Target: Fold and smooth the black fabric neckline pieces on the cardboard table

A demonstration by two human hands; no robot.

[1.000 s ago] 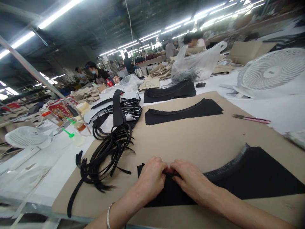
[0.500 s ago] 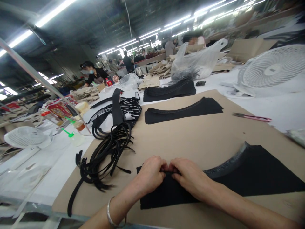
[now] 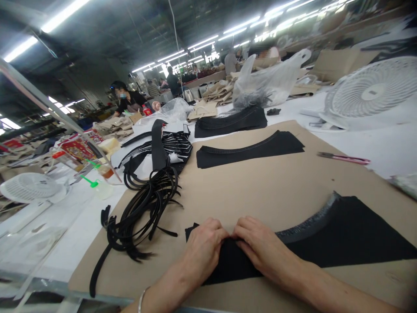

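A black fabric panel [image 3: 352,237] with a curved upper edge lies flat in front of me. A shiny grey band, glue by its look, runs along the right part of that curve. My left hand [image 3: 208,243] pinches the panel's upper edge near its left end. Close beside it, my right hand [image 3: 257,243] pinches the same edge, the fingertips of both hands nearly touching. The fingers are closed on the edge, and the exact fold beneath them is hidden. To the left lies a bundle of thin black strips [image 3: 146,213].
Black panel stacks [image 3: 250,150] lie beyond my hands on the tan board [image 3: 260,187]. Pink-handled snips [image 3: 345,158] rest at right. White fans [image 3: 374,91] stand on both sides. Green-tipped bottles [image 3: 100,189] are at left. A masked person [image 3: 128,100] works farther back.
My left hand has turned and shifted slightly, covering more of the panel's left end. My right hand stays pinched on the edge, close to it. The view has shifted slightly.
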